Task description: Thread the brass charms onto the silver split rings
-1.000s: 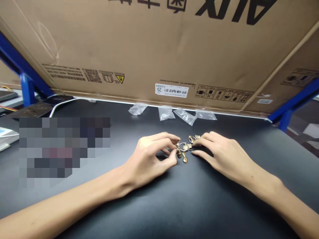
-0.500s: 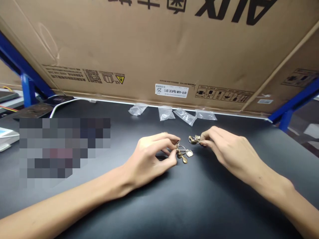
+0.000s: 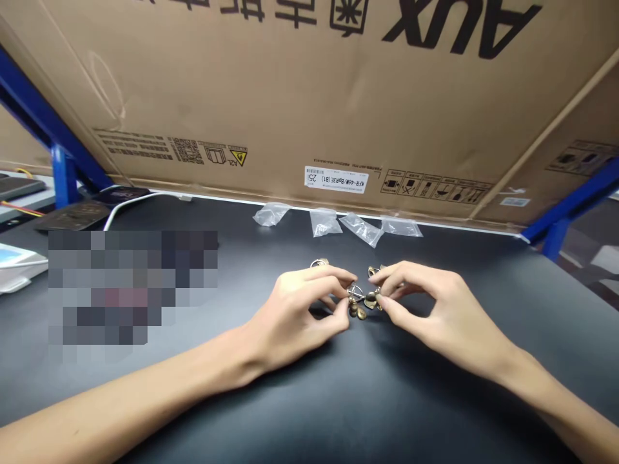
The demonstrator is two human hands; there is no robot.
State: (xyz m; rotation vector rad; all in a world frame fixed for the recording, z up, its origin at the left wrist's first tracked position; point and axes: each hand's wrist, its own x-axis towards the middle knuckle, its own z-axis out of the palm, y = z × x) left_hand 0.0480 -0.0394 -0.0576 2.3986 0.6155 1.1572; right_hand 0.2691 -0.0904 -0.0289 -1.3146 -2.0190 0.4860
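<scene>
From where I sit, my left hand [image 3: 293,303] stays pinched on the charm ring [image 3: 354,308], mid-desk [image 3: 300,399]; my right hand [image 3: 435,299] has swung left from the farther cluster [image 3: 371,272], its grip now clamped on a dark charm [image 3: 370,297], so both work one ring.

Cardboard box [image 3: 232,96] between blue beams [image 3: 29,106]

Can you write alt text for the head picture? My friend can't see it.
The left hand holds a small ring, and the right hand touches a brassy charm beside it, over a black table. Behind, four clear plastic bags lie before a cardboard box.
</scene>
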